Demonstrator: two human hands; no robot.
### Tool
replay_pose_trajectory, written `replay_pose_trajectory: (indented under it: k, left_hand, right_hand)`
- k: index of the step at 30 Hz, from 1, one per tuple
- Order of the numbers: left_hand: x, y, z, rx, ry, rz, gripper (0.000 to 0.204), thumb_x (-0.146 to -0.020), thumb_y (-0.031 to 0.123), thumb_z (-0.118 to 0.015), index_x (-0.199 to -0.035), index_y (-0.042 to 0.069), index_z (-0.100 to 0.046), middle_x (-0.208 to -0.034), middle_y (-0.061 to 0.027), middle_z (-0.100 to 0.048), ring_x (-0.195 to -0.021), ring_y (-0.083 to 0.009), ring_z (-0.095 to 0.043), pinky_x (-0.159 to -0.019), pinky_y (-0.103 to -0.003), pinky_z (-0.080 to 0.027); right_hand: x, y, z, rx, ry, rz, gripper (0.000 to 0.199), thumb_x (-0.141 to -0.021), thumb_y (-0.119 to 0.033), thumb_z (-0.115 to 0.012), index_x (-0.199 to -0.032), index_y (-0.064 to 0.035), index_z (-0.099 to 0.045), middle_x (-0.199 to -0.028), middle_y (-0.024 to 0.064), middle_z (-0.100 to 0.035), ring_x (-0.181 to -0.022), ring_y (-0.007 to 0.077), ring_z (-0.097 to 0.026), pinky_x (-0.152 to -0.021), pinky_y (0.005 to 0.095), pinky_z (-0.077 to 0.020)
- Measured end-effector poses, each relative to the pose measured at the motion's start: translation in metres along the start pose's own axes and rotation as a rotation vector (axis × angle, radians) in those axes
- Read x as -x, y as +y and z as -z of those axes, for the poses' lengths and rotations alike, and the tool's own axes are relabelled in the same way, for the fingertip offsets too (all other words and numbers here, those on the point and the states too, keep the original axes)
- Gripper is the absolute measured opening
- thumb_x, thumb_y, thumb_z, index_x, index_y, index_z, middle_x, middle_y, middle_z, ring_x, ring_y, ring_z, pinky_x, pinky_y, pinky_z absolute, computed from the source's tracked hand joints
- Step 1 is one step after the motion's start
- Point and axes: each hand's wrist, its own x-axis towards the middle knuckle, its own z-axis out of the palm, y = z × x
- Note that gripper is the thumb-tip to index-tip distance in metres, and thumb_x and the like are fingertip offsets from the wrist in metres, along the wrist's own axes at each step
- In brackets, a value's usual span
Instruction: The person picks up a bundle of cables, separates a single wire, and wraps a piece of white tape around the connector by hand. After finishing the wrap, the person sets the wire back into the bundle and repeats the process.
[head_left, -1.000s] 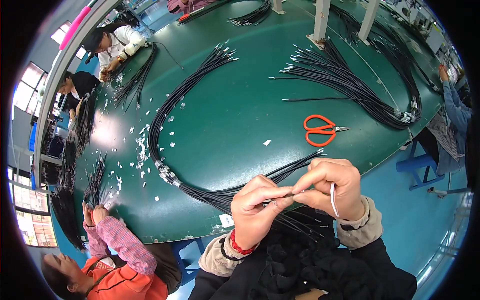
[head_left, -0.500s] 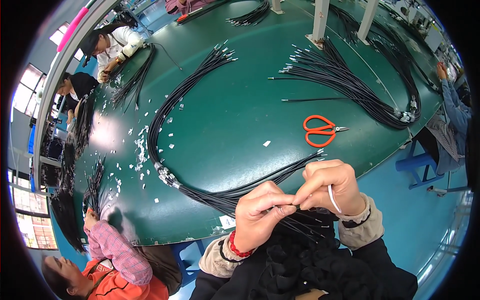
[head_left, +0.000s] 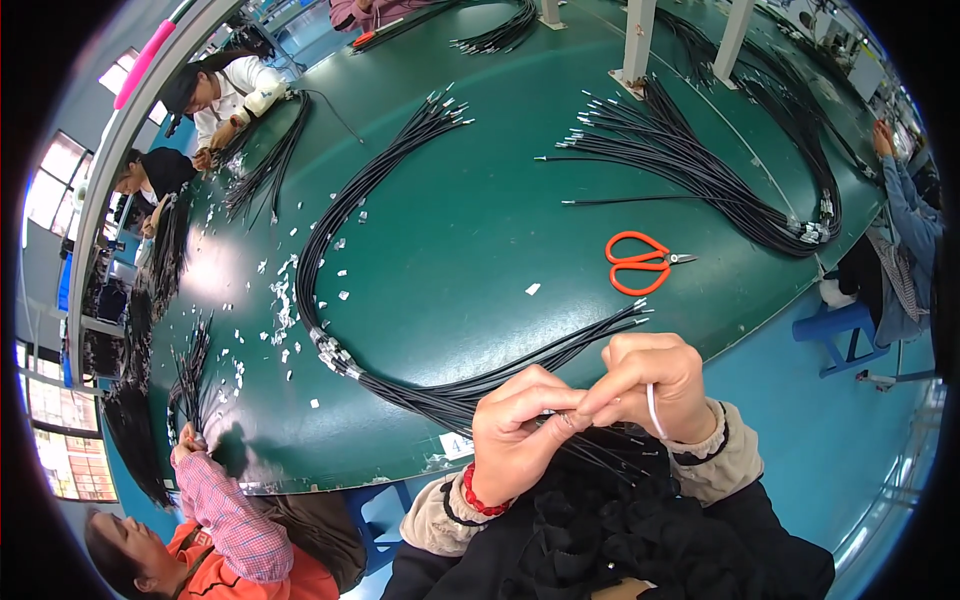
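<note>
Black cable ends (head_left: 575, 425) are pinched between both hands just off the near edge of the green table (head_left: 470, 230); the left hand (head_left: 520, 435) and right hand (head_left: 645, 385) touch fingertip to fingertip, fingers closed on the wires. The bundle (head_left: 440, 390) runs from them onto the table. Orange scissors (head_left: 635, 263) lie on the table beyond the right hand, well apart

A single head-worn fisheye view looks steeply down, close over the hands (head_left: 590, 405), across the green table (head_left: 470, 230).
</note>
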Motion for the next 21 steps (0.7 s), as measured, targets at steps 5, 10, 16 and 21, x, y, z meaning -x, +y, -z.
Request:
replay_pose_trajectory:
  k: [5,10,16,21]
  left_hand:
    - [0.003,0.0,-0.007,0.142,0.097,0.14,0.008,-0.075,-0.004,-0.067,-0.081,-0.003,-0.062,-0.077,-0.0083,-0.056,-0.06,-0.0131,-0.056,-0.053,-0.022,-0.045]
    - [0.004,-0.004,-0.012,0.149,0.237,0.078,0.009,-0.075,-0.006,-0.066,-0.081,-0.004,-0.061,-0.078,-0.0091,-0.055,-0.058,-0.0133,-0.057,-0.051,-0.022,-0.046]
    - [-0.003,0.004,-0.018,0.119,0.312,0.145,0.011,-0.074,-0.009,-0.065,-0.083,-0.004,-0.061,-0.077,-0.0089,-0.054,-0.057,-0.0134,-0.056,-0.049,-0.022,-0.046]
    - [-0.004,0.0,-0.02,0.194,0.308,0.138,0.017,-0.074,-0.013,-0.064,-0.089,-0.005,-0.063,-0.082,-0.0095,-0.055,-0.063,-0.0123,-0.057,-0.053,-0.021,-0.048]
  right_hand:
    - [0.002,0.004,-0.011,0.041,0.042,-0.021,0.016,-0.067,-0.008,-0.075,-0.08,-0.0034,-0.068,-0.059,0.0021,-0.054,-0.049,0.0089,-0.04,-0.043,0.0246,-0.0292]
    - [0.007,0.004,-0.019,0.033,0.061,-0.046,0.025,-0.07,-0.012,-0.074,-0.091,-0.0024,-0.065,-0.06,0.0017,-0.051,-0.05,0.0099,-0.04,-0.046,0.0243,-0.0316]
    - [0.006,-0.007,-0.002,0.002,-0.027,-0.301,0.043,-0.073,-0.02,-0.074,-0.107,-0.0005,-0.058,-0.064,-0.0019,-0.042,-0.056,0.0086,-0.038,-0.051,0.0212,-0.0298]
    - [-0.003,-0.018,0.017,-0.045,-0.037,-0.202,0.057,-0.067,-0.022,-0.077,-0.115,-0.0022,-0.053,-0.067,-0.0023,-0.039,-0.06,0.0088,-0.037,-0.055,0.0205,-0.0302]
